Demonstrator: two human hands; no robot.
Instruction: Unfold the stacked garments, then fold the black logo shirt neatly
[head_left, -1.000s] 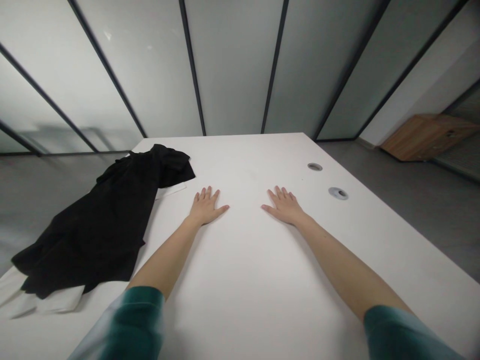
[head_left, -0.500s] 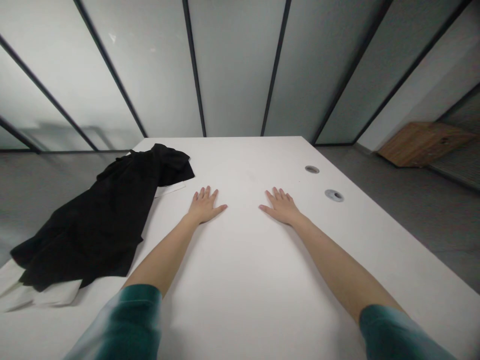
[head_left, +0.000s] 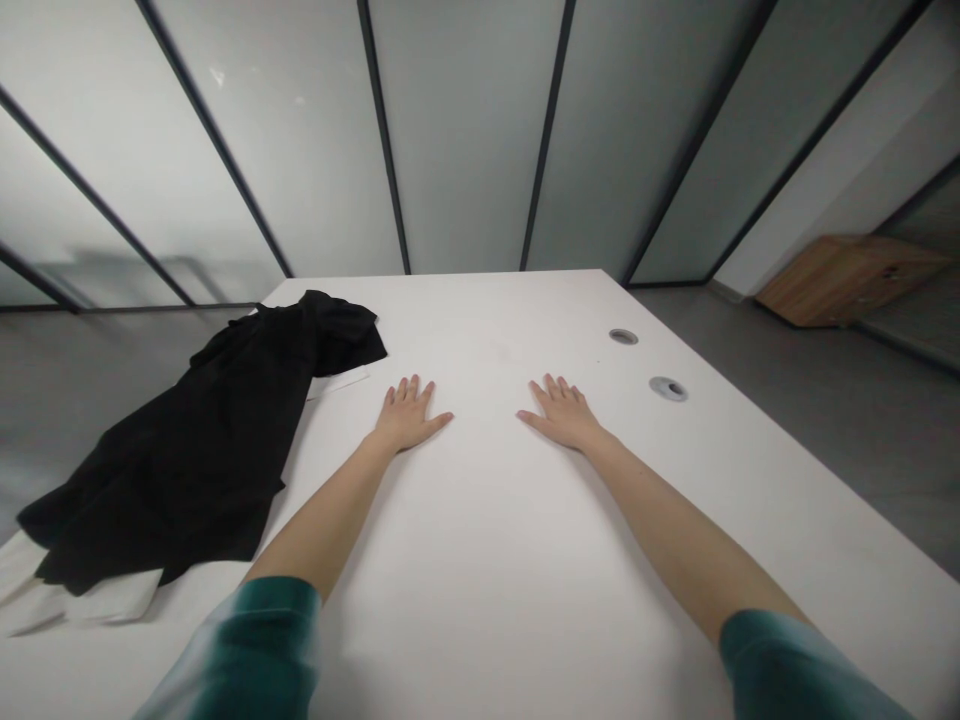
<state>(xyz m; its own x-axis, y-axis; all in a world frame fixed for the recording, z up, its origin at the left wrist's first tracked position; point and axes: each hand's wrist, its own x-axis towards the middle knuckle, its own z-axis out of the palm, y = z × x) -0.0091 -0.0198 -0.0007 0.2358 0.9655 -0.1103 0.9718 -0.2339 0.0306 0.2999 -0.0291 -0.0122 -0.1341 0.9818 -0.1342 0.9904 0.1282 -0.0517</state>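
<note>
My left hand (head_left: pixel 407 415) lies flat on the white table (head_left: pixel 480 540), palm down with its fingers spread and nothing in it. To the right of it, my right hand (head_left: pixel 561 413) rests the same way, thumb pointing inward. A gap of bare tabletop separates the two thumbs. Closest to my left hand is a heap of black cloth (head_left: pixel 202 450), which looks like a garment, draped along the table's left side. White cloth or paper (head_left: pixel 116 597) shows from under its near end, and a thin white edge also pokes out near my left fingertips.
Two round cable grommets (head_left: pixel 624 337) (head_left: pixel 668 389) are set in the tabletop at the right. Beyond the table's far edge stands a frosted glass partition (head_left: pixel 465 140) with dark frames. A wooden cabinet (head_left: pixel 832 282) stands on the grey floor at the far right.
Both hands stay in place, flat on the table. Only the camera view has tilted very slightly.
</note>
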